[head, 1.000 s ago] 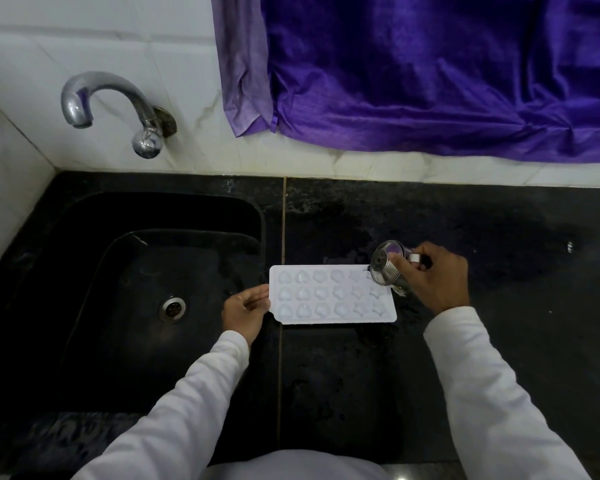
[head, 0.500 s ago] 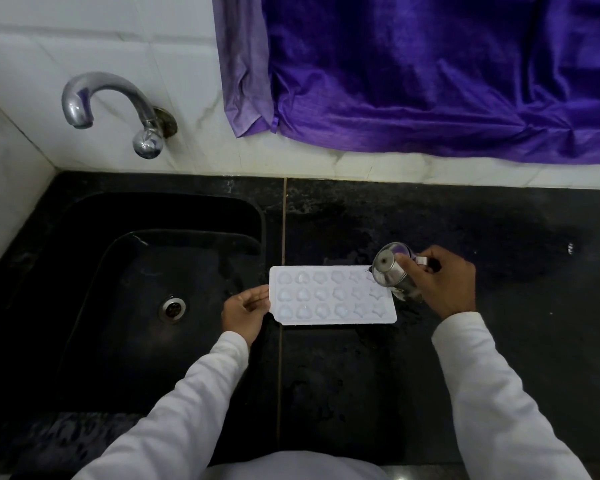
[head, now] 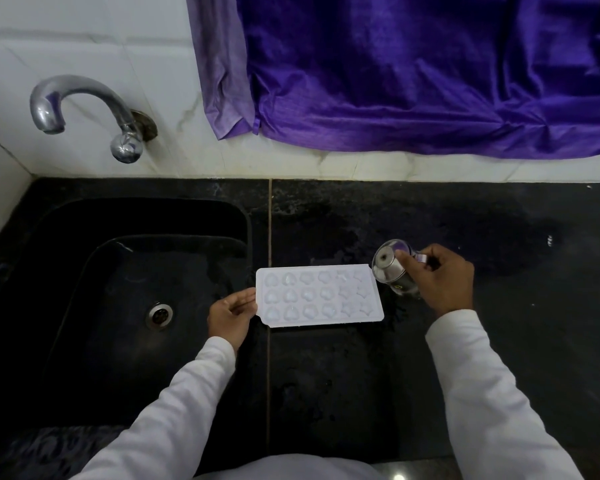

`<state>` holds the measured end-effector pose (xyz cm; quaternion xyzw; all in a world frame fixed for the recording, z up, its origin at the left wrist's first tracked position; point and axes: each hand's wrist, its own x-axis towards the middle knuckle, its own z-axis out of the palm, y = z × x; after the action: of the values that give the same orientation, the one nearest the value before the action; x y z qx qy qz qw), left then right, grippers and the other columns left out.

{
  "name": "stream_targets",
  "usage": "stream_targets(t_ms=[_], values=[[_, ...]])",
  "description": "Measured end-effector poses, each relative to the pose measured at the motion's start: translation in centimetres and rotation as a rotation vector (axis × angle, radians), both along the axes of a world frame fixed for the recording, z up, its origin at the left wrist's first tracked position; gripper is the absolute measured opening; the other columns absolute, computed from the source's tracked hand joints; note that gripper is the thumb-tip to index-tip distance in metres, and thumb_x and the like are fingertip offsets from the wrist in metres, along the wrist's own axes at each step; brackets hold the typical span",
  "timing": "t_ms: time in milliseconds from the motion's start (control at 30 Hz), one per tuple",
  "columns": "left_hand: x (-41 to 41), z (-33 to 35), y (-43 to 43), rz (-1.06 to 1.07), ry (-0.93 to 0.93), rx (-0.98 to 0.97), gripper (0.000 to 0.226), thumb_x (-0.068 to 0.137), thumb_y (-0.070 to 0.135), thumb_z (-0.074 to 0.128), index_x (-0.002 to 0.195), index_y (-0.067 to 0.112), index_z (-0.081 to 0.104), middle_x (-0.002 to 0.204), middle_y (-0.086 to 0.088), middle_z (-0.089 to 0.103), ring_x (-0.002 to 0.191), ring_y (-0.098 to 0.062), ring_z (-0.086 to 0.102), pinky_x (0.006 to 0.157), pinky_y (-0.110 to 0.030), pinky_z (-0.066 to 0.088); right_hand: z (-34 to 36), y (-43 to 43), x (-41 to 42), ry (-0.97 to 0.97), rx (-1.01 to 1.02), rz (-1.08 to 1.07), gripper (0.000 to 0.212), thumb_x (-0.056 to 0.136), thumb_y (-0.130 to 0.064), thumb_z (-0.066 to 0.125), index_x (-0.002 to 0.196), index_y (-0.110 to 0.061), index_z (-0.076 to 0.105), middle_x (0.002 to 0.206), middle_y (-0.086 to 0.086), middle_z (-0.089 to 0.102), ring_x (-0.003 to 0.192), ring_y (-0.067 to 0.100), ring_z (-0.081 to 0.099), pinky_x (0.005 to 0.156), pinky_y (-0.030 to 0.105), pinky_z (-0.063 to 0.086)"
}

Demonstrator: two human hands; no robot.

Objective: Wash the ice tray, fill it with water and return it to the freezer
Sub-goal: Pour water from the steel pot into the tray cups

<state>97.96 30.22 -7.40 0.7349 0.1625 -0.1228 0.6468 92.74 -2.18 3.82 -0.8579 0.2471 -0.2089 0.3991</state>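
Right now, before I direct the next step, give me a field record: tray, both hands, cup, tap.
ice tray: white, flat on the black counter, just right of the sink
left hand: holds the tray's left edge
right hand: grips the steel cup
cup state: tilted, mouth toward the tray's right end; pouring not discernible
tap: no water seen running

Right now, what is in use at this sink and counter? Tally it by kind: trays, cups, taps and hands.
ice tray: 1
steel cup: 1
tap: 1
hands: 2 (left hand on the tray's edge, right hand round the cup)
total: 5
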Motion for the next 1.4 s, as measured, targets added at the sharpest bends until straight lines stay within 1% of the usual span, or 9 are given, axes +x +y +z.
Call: stream_targets(t_ms=[167, 300, 467, 567, 767, 867, 1033, 1267, 1400], values=[[0.0, -0.2, 0.1, -0.012, -0.001, -0.003, 0.030, 0.087, -0.009, 0.065, 0.108, 0.011, 0.073, 0.103, -0.001, 0.075, 0.099, -0.014, 0.071, 0.097, -0.032, 0.053, -0.4, -0.4, 0.1, 0.008, -0.133, 0.049, 0.035, 0.077, -0.033, 0.081, 0.063, -0.013, 0.056, 0.054, -0.003, 0.050, 0.051, 0.013, 0.045, 0.054, 0.023, 0.038], [0.1, -0.2, 0.0, -0.009, 0.000, -0.003, 0.030, 0.087, -0.009, 0.065, 0.109, 0.009, 0.073, 0.103, -0.002, 0.075, 0.100, -0.015, 0.071, 0.098, -0.033, 0.053, -0.9, -0.7, 0.1, 0.020, -0.191, 0.074, 0.035, 0.077, -0.035, 0.080, 0.065, -0.012, 0.057, 0.057, 0.001, 0.054, 0.056, 0.020, 0.051, 0.057, 0.027, 0.041], [0.1, -0.3, 0.1, -0.017, 0.005, 0.000, 0.030, 0.087, -0.009, 0.065, 0.110, 0.010, 0.073, 0.104, -0.002, 0.076, 0.101, -0.015, 0.071, 0.099, -0.034, 0.053, -0.7, -0.9, 0.2, 0.007, -0.242, 0.087, 0.036, 0.076, -0.035, 0.081, 0.062, -0.016, 0.054, 0.054, -0.005, 0.049, 0.053, 0.017, 0.046, 0.055, 0.024, 0.034], [0.1, -0.3, 0.2, -0.020, 0.004, 0.006, 0.030, 0.087, -0.009, 0.065, 0.109, 0.011, 0.073, 0.104, -0.002, 0.076, 0.101, -0.015, 0.071, 0.100, -0.034, 0.053, -0.7, -1.0, 0.1, 0.015, -0.239, 0.079, 0.036, 0.076, -0.036, 0.080, 0.063, -0.015, 0.055, 0.055, -0.002, 0.051, 0.053, 0.017, 0.048, 0.054, 0.023, 0.035], [0.1, -0.1, 0.1, -0.020, -0.001, 0.001, 0.030, 0.087, -0.009, 0.065, 0.108, 0.011, 0.073, 0.103, -0.002, 0.075, 0.100, -0.015, 0.071, 0.099, -0.033, 0.053, -0.7, -1.0, 0.1, 0.009, -0.217, 0.078, 0.034, 0.077, -0.035, 0.081, 0.065, -0.013, 0.057, 0.057, 0.001, 0.054, 0.055, 0.019, 0.051, 0.057, 0.027, 0.041], [0.1, -0.1, 0.0, -0.019, -0.005, 0.001, 0.030, 0.087, -0.010, 0.064, 0.108, 0.010, 0.072, 0.102, -0.002, 0.075, 0.099, -0.016, 0.071, 0.098, -0.033, 0.053, -0.6, -1.0, -0.1, -0.009, -0.196, 0.067, 0.034, 0.076, -0.033, 0.082, 0.064, -0.012, 0.057, 0.055, 0.001, 0.053, 0.053, 0.017, 0.047, 0.056, 0.026, 0.038], [0.0, 0.0, 0.0, -0.021, -0.006, 0.007, 0.030, 0.088, -0.010, 0.064, 0.109, 0.009, 0.072, 0.103, -0.003, 0.075, 0.099, -0.015, 0.071, 0.098, -0.032, 0.053, -0.5, -1.1, -0.2, -0.021, -0.190, 0.067, 0.035, 0.076, -0.034, 0.082, 0.063, -0.013, 0.057, 0.054, -0.001, 0.051, 0.052, 0.015, 0.046, 0.055, 0.024, 0.037], [-0.1, 0.0, 0.0, -0.022, -0.024, 0.030, 0.030, 0.087, -0.010, 0.064, 0.108, 0.009, 0.073, 0.103, -0.002, 0.075, 0.099, -0.016, 0.071, 0.099, -0.033, 0.052, -0.1, -1.0, 0.0, -0.023, -0.196, 0.074, 0.034, 0.077, -0.033, 0.081, 0.064, -0.013, 0.057, 0.056, 0.000, 0.054, 0.055, 0.018, 0.050, 0.056, 0.023, 0.037], [-0.2, 0.1, 0.0, -0.013, -0.023, 0.036, 0.030, 0.087, -0.009, 0.065, 0.103, 0.016, 0.073, 0.100, 0.002, 0.075, 0.098, -0.014, 0.071, 0.098, -0.031, 0.052, 0.2, -0.9, 0.1, -0.016, -0.189, 0.071, 0.033, 0.077, -0.033, 0.081, 0.066, -0.011, 0.059, 0.057, 0.000, 0.055, 0.055, 0.017, 0.051, 0.058, 0.024, 0.039]])
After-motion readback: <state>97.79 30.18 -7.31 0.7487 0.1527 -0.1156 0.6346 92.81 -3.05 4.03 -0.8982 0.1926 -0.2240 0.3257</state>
